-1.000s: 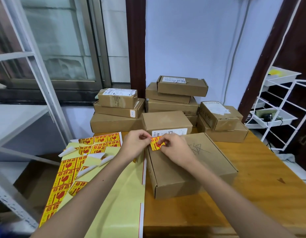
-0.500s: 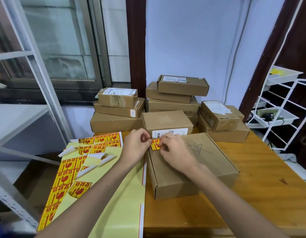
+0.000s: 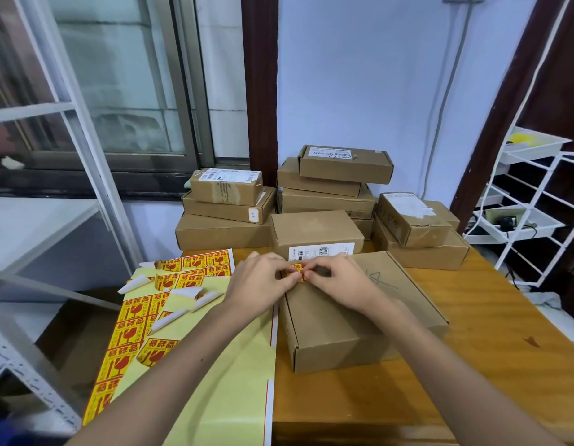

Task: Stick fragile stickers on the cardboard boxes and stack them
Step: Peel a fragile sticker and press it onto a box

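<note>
Blue wall (image 3: 359, 75), window (image 3: 118, 75), wooden table (image 3: 504, 317)

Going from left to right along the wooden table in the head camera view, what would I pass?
Yellow sticker sheets → left hand → fragile sticker pinched by both hands → right hand → big cardboard box with pen scribble → bare wooden table → white wire rack.

Wooden table (image 3: 491, 333) w/ a small red mark on it. White wire rack (image 3: 533, 207) on the right, trays on it, top one has smth yellow, lower one smth black. Grey metal shelf frame (image 3: 86, 149) on the left in front of the window (image 3: 124, 78). Grey cable (image 3: 446, 91) down the blue wall.
</note>
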